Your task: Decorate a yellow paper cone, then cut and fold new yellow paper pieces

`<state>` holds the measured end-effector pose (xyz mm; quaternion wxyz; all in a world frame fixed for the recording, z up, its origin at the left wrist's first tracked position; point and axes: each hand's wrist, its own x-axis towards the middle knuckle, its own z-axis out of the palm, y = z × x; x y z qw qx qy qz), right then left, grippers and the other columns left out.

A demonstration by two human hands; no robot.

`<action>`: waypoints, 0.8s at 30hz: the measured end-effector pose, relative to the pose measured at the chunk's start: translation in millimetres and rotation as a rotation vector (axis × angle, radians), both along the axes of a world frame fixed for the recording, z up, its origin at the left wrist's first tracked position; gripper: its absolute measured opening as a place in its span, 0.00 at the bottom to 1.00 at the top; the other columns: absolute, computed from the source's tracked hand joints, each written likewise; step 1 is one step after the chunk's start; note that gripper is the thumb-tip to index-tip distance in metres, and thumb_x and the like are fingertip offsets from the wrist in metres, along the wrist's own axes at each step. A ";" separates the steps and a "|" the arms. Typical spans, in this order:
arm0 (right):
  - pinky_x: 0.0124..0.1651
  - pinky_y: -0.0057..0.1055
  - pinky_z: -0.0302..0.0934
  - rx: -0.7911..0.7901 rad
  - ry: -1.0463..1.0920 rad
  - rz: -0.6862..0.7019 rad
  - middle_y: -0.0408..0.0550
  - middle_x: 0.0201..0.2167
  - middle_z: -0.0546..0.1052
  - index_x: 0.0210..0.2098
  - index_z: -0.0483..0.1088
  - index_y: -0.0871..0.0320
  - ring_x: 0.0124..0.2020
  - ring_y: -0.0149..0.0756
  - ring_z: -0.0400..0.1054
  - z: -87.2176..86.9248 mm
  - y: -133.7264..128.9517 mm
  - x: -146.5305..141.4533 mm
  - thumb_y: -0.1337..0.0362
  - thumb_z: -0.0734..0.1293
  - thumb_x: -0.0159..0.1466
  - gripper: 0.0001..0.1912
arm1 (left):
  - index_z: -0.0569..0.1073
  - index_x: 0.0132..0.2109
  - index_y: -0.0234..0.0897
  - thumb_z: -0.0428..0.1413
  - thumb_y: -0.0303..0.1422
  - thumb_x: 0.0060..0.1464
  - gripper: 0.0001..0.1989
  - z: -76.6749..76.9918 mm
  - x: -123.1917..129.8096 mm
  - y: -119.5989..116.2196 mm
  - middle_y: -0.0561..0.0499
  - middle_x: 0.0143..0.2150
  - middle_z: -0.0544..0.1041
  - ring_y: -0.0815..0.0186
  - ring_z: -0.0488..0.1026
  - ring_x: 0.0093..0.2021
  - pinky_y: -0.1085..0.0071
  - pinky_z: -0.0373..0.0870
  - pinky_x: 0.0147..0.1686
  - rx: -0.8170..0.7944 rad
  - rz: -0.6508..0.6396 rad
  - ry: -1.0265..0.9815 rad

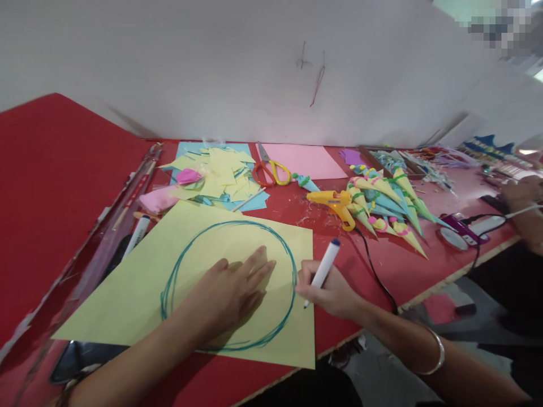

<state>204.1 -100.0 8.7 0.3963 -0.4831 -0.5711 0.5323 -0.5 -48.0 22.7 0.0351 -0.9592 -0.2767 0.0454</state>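
White marker: gripped in the right hand, above the paper's right edge; its long axis slants, the dark tip pointing down toward the wearer and slightly left, the blue end up and away to the right.
Left hand: laid palm-down, fingers extended away and rightward, well apart from the right hand.
Yellow paper: beneath the left hand, on the red surface.
Teal circle: drawn on it, around the left hand.
Orange glue gun: beyond the right hand, nozzle leftward.
Paper cones: beyond the right hand, farther right, piled.
Scissors: beyond both hands, blades pointing away.
Yellow scraps: beyond the left hand.
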 end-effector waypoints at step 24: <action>0.17 0.23 0.47 0.222 0.170 -0.057 0.38 0.15 0.62 0.27 0.71 0.58 0.15 0.24 0.52 42.9 25.3 -3.3 0.49 0.64 0.58 0.18 | 0.34 0.65 0.47 0.19 0.39 0.60 0.26 35.6 -9.5 10.2 0.42 0.56 0.68 0.75 0.53 0.15 0.71 0.57 0.17 -0.688 0.370 -0.930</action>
